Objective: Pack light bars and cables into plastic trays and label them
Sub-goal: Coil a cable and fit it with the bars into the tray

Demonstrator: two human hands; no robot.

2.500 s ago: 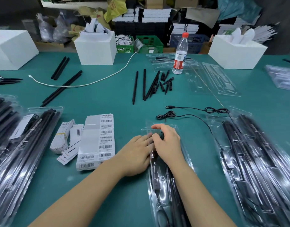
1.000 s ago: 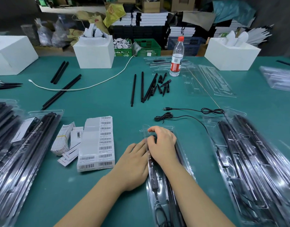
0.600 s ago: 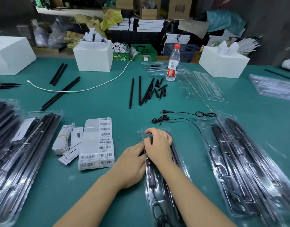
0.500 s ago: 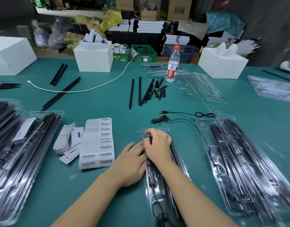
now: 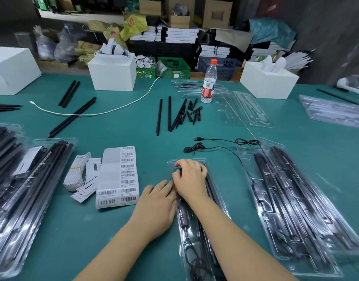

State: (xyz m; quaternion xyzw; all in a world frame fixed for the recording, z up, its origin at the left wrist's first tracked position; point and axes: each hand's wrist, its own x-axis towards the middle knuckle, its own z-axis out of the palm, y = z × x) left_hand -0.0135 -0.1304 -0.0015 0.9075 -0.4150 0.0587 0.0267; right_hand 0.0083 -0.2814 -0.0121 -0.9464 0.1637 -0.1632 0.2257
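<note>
A clear plastic tray [image 5: 217, 191] lies lengthwise in front of me on the green table, with black light bars and a coiled black cable inside. My right hand [image 5: 191, 179] presses down on the tray's far end, fingers bent over the plastic. My left hand [image 5: 157, 203] lies flat beside the tray's left edge, fingertips touching it. A sheet of barcode labels [image 5: 119, 177] lies to the left. Two loose black cables [image 5: 219, 145] lie just beyond the tray.
Stacks of filled trays lie at the right [image 5: 292, 199] and left [image 5: 26, 185]. Loose black bars [image 5: 170, 114], a water bottle [image 5: 209, 82], empty clear trays [image 5: 243, 110], a white cord [image 5: 105, 110] and white boxes [image 5: 113, 74] stand farther back.
Both hands stay on the tray's far end. My right hand has slid slightly along the top, and my view has tilted up a little.
</note>
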